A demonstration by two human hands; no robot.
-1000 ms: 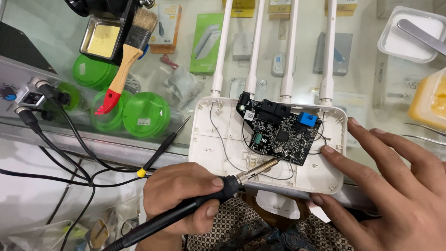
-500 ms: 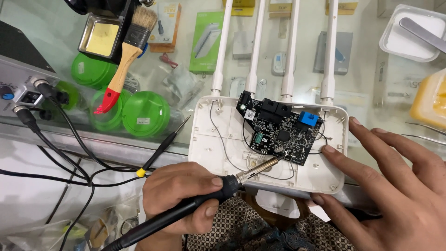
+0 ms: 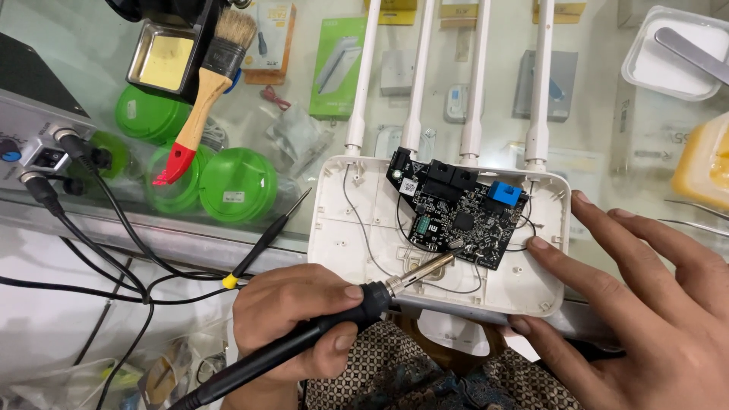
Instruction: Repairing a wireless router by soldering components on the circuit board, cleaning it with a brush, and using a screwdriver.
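Note:
My left hand (image 3: 292,319) grips a black soldering iron (image 3: 357,307); its metal tip reaches the lower edge of a black circuit board (image 3: 456,220). The board lies in an opened white router shell (image 3: 364,228) with several white antennas (image 3: 414,76) pointing away from me. Thin black wires run from the board across the shell. My right hand (image 3: 645,304) rests flat on the shell's right edge, fingers spread, index fingertip by the board's right corner.
A paintbrush (image 3: 201,99) with a red handle end leans over green round containers (image 3: 235,186). A grey power unit (image 3: 30,144) with black cables sits at the left. A thin probe (image 3: 266,243) lies on the glass counter. A white tray (image 3: 668,57) is far right.

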